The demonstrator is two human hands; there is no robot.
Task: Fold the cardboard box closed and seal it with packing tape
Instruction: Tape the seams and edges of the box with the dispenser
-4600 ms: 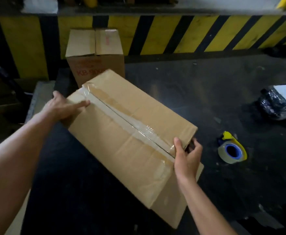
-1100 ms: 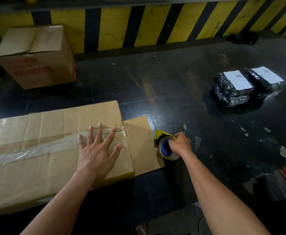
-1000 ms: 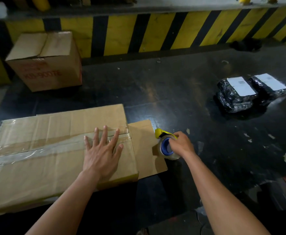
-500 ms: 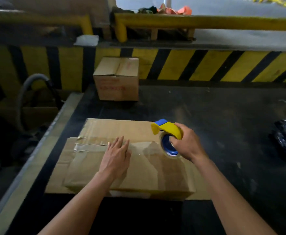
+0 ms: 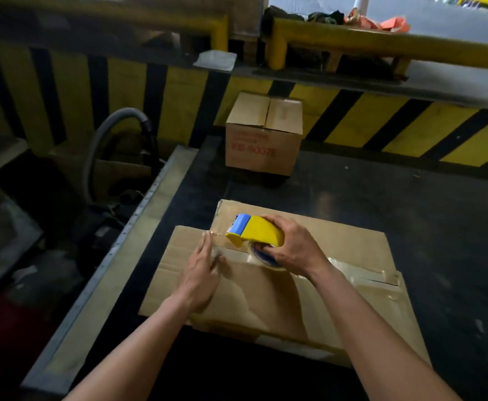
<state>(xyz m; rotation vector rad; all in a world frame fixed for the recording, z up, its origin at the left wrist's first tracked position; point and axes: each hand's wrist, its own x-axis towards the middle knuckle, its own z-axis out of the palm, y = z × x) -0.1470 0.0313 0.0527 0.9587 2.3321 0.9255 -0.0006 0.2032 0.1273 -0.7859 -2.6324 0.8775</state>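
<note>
A brown cardboard box [image 5: 338, 253] lies on the dark table with clear tape running along its top seam. An end flap [image 5: 176, 256] sticks out flat at its left. My right hand [image 5: 292, 247] grips a yellow and blue tape dispenser [image 5: 254, 230] held on the seam near the box's left end. My left hand [image 5: 202, 270] lies flat on the box just left of the dispenser, fingers pressing the shiny tape end against the cardboard.
A second, smaller cardboard box [image 5: 263, 134] stands at the back against the yellow-and-black striped wall [image 5: 381, 123]. The table's metal edge [image 5: 115, 250] runs along the left, with a grey hose [image 5: 112, 125] and clutter beyond it.
My right hand picked the dispenser up from the table and brought it onto the box's seam, then leftward. My left hand slid to the box's left end. The view swung left.
</note>
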